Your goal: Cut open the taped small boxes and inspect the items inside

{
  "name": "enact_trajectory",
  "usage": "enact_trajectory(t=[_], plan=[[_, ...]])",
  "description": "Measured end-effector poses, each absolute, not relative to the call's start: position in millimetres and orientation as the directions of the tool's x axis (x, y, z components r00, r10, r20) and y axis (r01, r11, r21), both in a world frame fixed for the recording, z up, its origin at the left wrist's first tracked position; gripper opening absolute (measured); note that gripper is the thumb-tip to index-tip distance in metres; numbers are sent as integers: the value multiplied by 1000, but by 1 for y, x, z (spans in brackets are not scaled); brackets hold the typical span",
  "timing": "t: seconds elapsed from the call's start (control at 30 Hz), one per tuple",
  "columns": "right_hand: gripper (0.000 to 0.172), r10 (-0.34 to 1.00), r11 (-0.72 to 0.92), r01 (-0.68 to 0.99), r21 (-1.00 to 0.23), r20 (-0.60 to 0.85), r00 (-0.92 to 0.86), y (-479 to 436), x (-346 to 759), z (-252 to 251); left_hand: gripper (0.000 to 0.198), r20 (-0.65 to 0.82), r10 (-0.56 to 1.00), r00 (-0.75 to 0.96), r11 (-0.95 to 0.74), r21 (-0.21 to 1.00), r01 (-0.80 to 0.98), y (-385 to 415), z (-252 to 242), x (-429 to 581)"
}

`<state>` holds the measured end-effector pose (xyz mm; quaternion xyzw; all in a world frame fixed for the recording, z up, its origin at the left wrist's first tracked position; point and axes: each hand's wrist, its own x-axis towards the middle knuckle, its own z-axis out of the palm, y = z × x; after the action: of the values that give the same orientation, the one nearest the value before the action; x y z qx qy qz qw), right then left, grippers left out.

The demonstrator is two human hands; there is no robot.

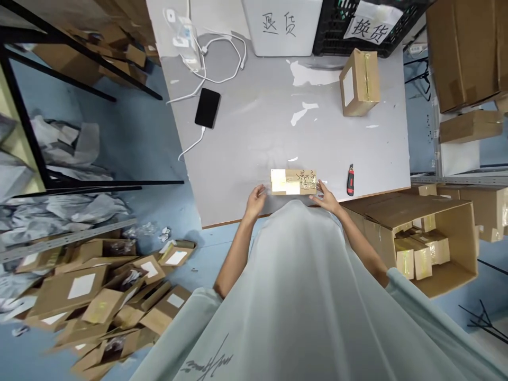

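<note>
A small flat cardboard box [293, 181] with a white label and yellowish tape lies near the front edge of the grey table [246, 159]. My left hand [256, 200] hovers just left of the box, fingers loosely curled, holding nothing that I can see. My right hand [326, 197] rests at the box's right end, fingertips touching it, fingers spread. A red and black utility knife [350, 180] lies on the table right of that hand.
A taller taped cardboard box [359, 83] stands at the back right. A black phone [207, 107] on a white cable, a white bin [282, 26] and a black crate [357, 26] sit farther back. An open carton [432, 238] of boxes stands right; opened boxes [107, 296] litter the floor left.
</note>
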<state>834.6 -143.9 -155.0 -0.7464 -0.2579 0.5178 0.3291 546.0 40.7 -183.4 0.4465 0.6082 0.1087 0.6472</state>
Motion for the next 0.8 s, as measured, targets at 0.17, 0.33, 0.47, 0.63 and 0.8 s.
enact_trajectory(t=[0.17, 0.33, 0.47, 0.63, 0.8], plan=[[96, 714, -669, 81, -739, -609, 345, -140, 815, -160, 75, -668, 651, 361, 510, 737, 444, 38, -186, 564], [76, 721, -630, 29, -776, -570, 394, -128, 812, -160, 58, -628, 671, 394, 437, 764, 474, 40, -179, 578], [76, 727, -593, 67, -802, -498, 473, -127, 834, -158, 52, -569, 715, 406, 360, 798, 484, 47, -175, 577], [74, 662, -669, 78, -740, -545, 514, -128, 852, -164, 47, -666, 666, 335, 395, 696, 600, 45, -175, 583], [61, 660, -672, 7, -740, -595, 458, -133, 843, -169, 54, -685, 670, 288, 423, 670, 610, 21, -178, 595]])
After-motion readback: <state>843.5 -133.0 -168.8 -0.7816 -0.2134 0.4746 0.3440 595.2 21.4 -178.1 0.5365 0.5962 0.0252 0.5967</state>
